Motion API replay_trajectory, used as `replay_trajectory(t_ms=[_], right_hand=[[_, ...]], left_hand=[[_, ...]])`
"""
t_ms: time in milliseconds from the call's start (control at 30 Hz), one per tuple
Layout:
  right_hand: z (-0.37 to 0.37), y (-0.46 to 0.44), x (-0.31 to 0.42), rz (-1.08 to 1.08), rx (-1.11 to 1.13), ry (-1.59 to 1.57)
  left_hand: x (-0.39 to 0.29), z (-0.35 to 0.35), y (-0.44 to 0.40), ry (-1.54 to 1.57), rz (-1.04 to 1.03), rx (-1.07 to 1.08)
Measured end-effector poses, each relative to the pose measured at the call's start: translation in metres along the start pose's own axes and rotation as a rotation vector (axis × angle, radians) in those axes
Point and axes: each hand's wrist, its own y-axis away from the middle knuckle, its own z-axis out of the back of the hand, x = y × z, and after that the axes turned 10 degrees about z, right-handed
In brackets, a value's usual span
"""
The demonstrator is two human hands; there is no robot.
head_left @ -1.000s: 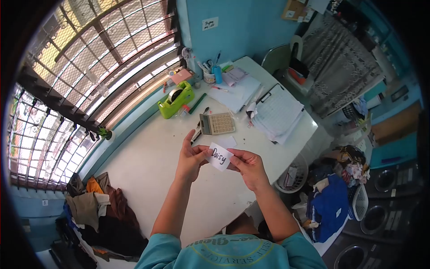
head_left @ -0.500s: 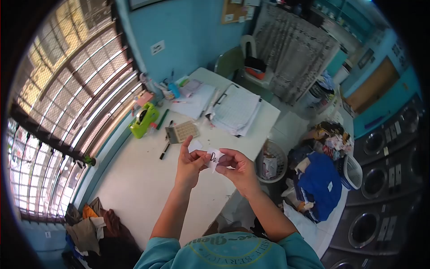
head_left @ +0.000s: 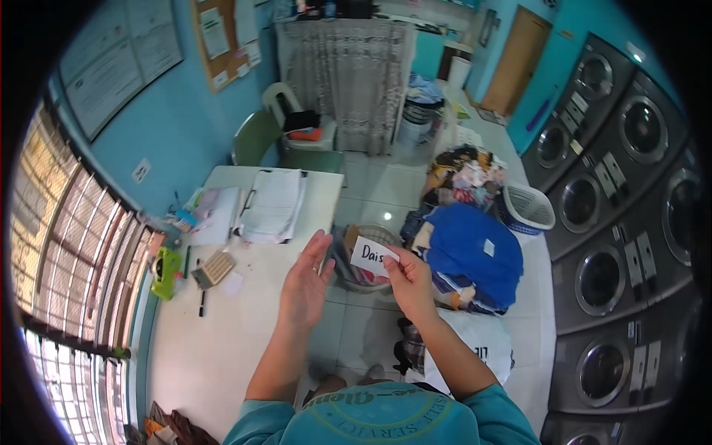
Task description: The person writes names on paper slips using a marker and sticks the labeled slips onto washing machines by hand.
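A small white card with handwriting that reads "Dais", its end covered by my thumb, is pinched in my right hand. My left hand is held up to the left of the card, apart from it, with its fingers extended and nothing in them. Behind the card is a round laundry basket on the floor. To the right of my right hand, a blue cloth bundle lies on a heap of clothes.
The white desk at left bears a calculator, a marker, a green tape dispenser and papers. An empty-looking plastic basket stands beside the clothes. Front-loading machines line the right side.
The view has swung right, from the desk toward the clothes and machines. My left hand has let go of the card, which stays in my right hand.
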Motion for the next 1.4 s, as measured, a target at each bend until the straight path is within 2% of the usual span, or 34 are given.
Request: replay_trajectory(t_ms=[33,100,233,300,433,500,600,833,900,1000,1100,1267,1400], right_hand=[[0.015,0.000,0.006,-0.004,-0.002,0.026],[0.041,0.005,0.014,-0.022,0.000,0.062],[0.070,0.020,0.025,-0.086,-0.041,-0.059],[0.077,0.027,0.032,-0.086,-0.078,-0.085],[0.091,0.034,0.049,-0.033,-0.149,-0.059],[0.093,0.039,0.057,-0.035,-0.188,-0.019],[0.095,0.045,0.069,-0.058,-0.243,0.036],[0.091,0.053,0.082,-0.009,-0.367,-0.061],[0.091,0.059,0.085,-0.002,-0.426,-0.073],[0.094,0.070,0.086,0.051,-0.531,-0.035],[0.096,0.087,0.098,0.011,-0.632,0.093],[0.109,0.132,0.100,0.021,-0.720,0.098],[0.111,0.176,0.136,0.014,-0.864,0.067]], left_hand=[[0.005,-0.010,-0.002,0.000,0.019,0.020],[0.011,-0.032,-0.001,0.122,0.093,0.277],[0.028,-0.079,-0.002,0.213,0.272,0.377],[0.037,-0.090,-0.008,0.218,0.334,0.497],[0.051,-0.103,-0.025,0.205,0.470,0.610],[0.054,-0.111,-0.032,0.270,0.602,0.657],[0.060,-0.119,-0.044,0.218,0.639,0.663],[0.065,-0.134,-0.064,0.267,0.811,0.762],[0.069,-0.141,-0.067,0.180,0.738,0.825],[0.084,-0.150,-0.070,0.168,0.775,0.895],[0.102,-0.161,-0.063,0.155,0.795,0.990],[0.128,-0.186,-0.036,0.214,0.858,1.061],[0.151,-0.212,-0.001,0.242,0.841,1.219]])
